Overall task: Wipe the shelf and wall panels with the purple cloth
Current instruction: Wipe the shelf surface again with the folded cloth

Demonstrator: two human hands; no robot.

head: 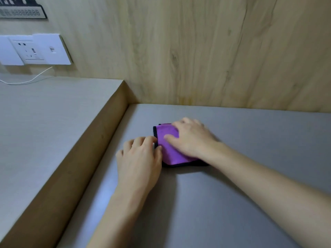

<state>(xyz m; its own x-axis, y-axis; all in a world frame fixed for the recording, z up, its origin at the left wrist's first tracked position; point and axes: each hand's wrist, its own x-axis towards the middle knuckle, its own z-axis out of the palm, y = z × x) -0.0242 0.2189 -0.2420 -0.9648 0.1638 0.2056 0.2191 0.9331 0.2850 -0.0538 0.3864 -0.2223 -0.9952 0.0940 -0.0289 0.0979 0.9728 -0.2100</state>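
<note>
A folded purple cloth (168, 149) with a dark hem lies flat on the grey shelf (232, 176), near its middle. My right hand (189, 138) lies flat on top of the cloth with straight fingers pressing it down. My left hand (141, 158) sits at the cloth's left edge, fingers curled, fingertips and thumb touching the hem; whether it pinches the hem is unclear. A wood-grain wall panel (197, 51) rises behind the shelf.
A higher beige ledge (44, 122) runs along the left, its wooden side face (89, 149) bordering the shelf. On the wall at upper left are a white socket plate (34, 50) and a sign (21, 9). A white cable (32, 77) lies on the ledge.
</note>
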